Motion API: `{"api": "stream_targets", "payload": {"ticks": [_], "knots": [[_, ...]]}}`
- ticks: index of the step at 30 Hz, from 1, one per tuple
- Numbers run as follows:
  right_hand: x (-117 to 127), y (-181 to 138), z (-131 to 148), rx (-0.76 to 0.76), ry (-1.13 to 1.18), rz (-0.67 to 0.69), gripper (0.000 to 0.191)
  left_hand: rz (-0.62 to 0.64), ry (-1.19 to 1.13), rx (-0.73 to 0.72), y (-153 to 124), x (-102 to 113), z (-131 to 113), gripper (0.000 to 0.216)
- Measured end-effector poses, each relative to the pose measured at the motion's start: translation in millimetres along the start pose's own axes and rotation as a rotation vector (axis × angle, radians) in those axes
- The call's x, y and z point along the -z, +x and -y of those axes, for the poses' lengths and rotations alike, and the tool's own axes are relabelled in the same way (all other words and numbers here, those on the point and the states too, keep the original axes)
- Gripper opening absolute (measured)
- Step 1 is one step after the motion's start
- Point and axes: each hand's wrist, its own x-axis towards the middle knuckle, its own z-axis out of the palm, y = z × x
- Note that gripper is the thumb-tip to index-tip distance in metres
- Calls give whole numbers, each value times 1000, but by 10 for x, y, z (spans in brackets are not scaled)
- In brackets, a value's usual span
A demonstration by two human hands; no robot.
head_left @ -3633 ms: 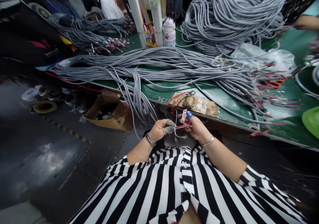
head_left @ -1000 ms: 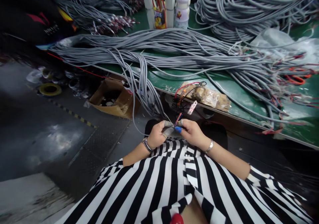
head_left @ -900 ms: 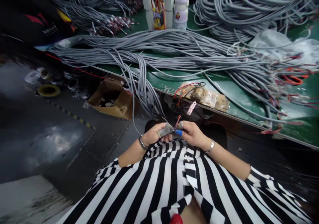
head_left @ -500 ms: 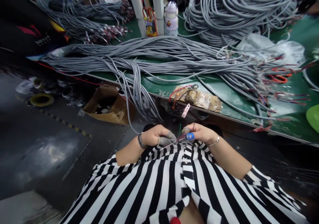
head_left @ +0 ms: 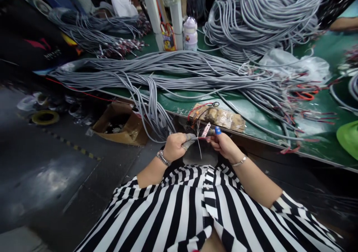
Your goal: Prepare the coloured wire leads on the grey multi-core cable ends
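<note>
My left hand (head_left: 176,146), with grey covers on its fingertips, is closed on the end of a grey cable. From that end, thin wires (head_left: 201,138) stretch across to my right hand (head_left: 223,143), whose fingers are closed on them; a blue cover sits on its thumb. A pale strand (head_left: 200,149) hangs down between the two hands. Just beyond them, a small pink-and-white tag (head_left: 206,130) and dark leads (head_left: 192,122) lie at the table edge beside a taped cardboard piece (head_left: 223,117).
Grey cables (head_left: 179,63) run along the green table (head_left: 179,103), some drooping over its front edge. Behind stand a large cable coil (head_left: 260,16), a bottle (head_left: 190,34) and scissors in a holder (head_left: 168,37). A cardboard box (head_left: 123,123) is on the floor; a person's arm (head_left: 344,23) shows far right.
Both hands have moved forward from the lap toward the table edge. The wires are now stretched between them, and the green wire that stood up is no longer visible.
</note>
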Motion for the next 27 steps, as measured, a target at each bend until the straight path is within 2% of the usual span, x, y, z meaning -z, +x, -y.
{"api": "stream_targets", "payload": {"ticks": [5,12,19,23,27], "knots": [[-159,109,74,47,58,-105,50,4,47,-4,59,-104,73,23],[-208,127,91,58,9,-247,53,2,54,-45,85,-145,108,23],[-220,132,95,73,125,-141,53,30,-30,-35,76,-155,134,21],[-233,144,80,99,98,-158,55,34,-40,-31,103,-156,127,21],[-253,172,61,128,126,-213,55,29,-13,-89,115,-147,122,22]]}}
